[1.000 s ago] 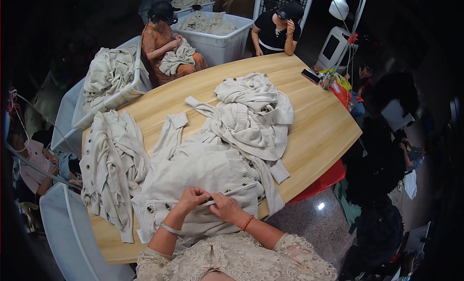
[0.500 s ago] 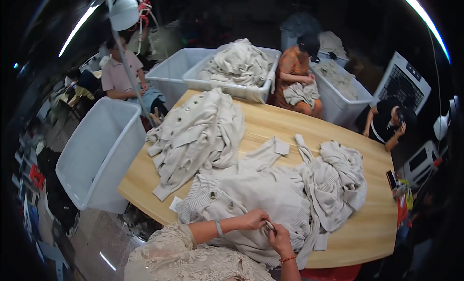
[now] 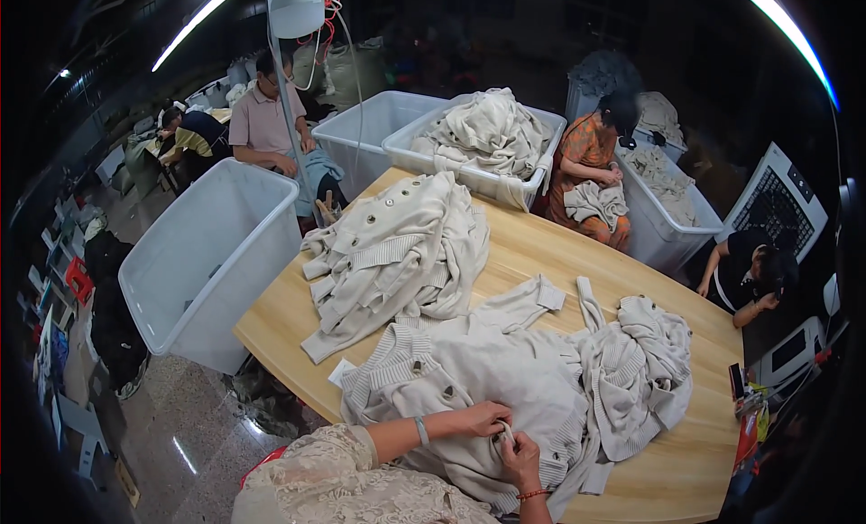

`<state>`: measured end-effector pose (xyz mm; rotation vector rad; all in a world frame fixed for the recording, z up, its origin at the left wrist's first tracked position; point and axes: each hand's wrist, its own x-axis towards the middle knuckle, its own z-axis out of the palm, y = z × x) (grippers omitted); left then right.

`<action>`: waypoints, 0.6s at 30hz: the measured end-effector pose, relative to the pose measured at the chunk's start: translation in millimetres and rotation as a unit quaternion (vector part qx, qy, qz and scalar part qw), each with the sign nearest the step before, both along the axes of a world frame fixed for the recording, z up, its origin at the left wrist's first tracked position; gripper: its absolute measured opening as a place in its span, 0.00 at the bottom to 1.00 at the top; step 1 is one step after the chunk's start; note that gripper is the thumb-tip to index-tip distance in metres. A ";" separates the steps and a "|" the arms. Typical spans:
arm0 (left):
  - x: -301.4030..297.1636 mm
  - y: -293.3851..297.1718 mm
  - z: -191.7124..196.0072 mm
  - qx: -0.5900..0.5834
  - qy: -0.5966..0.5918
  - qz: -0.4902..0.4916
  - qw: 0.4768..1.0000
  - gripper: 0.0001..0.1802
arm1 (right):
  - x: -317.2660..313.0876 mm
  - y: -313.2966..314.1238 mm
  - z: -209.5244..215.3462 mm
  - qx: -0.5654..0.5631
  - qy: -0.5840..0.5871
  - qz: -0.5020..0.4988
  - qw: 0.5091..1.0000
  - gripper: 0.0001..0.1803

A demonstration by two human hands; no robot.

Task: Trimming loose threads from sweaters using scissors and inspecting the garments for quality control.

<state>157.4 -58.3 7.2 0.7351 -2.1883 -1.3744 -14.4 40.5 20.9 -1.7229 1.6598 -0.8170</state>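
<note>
At the near edge of the wooden desk (image 3: 532,246), a beige knitted cardigan (image 3: 514,362) lies spread out, one sleeve stretching away and its dark buttons showing. The fingers of the left hand (image 3: 483,419) and the right hand (image 3: 521,461) pinch a narrow fold of its front edge, close beside each other. A stack of similar cardigans (image 3: 388,262) lies beyond it to the left; a crumpled knit heap (image 3: 636,371) sits to its right. Past the desk's far edge, a pale plastic bin (image 3: 418,152) holds more beige knitwear.
</note>
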 end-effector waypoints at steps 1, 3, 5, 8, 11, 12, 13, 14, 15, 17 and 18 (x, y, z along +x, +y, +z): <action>-1.2 1.2 0.4 0.010 0.002 0.010 1.000 0.07 | 1.3 0.1 -7.7 0.011 -0.056 -0.033 0.998 0.10; -4.0 3.2 2.1 0.020 0.004 0.020 1.000 0.08 | -1.0 0.0 -19.7 0.022 -0.111 -0.066 0.991 0.13; -4.9 -1.0 -0.9 -0.003 -0.002 0.039 0.999 0.09 | -1.3 -4.8 -19.4 0.018 -0.174 -0.061 0.983 0.14; -4.1 -1.2 -2.7 0.012 -0.008 0.035 0.999 0.12 | -6.5 -4.4 -20.4 0.058 -0.198 -0.049 0.977 0.14; -4.7 -1.3 -2.9 -0.006 -0.015 0.033 0.999 0.14 | -8.2 -2.9 -12.1 0.091 -0.241 -0.033 0.966 0.14; -3.1 -0.4 -3.5 -0.006 -0.015 0.030 0.999 0.14 | -7.4 -1.2 -11.4 0.090 -0.242 -0.035 0.966 0.14; -3.7 0.9 -1.0 0.008 -0.032 0.031 0.999 0.15 | -8.9 1.9 -9.1 0.087 -0.191 -0.028 0.977 0.13; -3.8 3.3 0.8 0.023 -0.049 0.030 0.998 0.16 | -9.8 6.5 -6.7 0.084 -0.139 -0.022 0.986 0.13; -3.8 7.2 1.9 0.026 -0.049 0.019 0.998 0.16 | -12.4 15.9 -2.8 0.086 -0.139 -0.033 0.986 0.13; -3.5 9.2 2.0 0.016 -0.072 0.020 0.997 0.19 | -16.6 32.2 16.3 0.043 0.090 -0.007 0.995 0.13; -2.6 9.4 -1.3 -0.006 -0.077 0.031 0.996 0.19 | -22.9 42.4 11.5 0.051 0.096 -0.020 0.994 0.15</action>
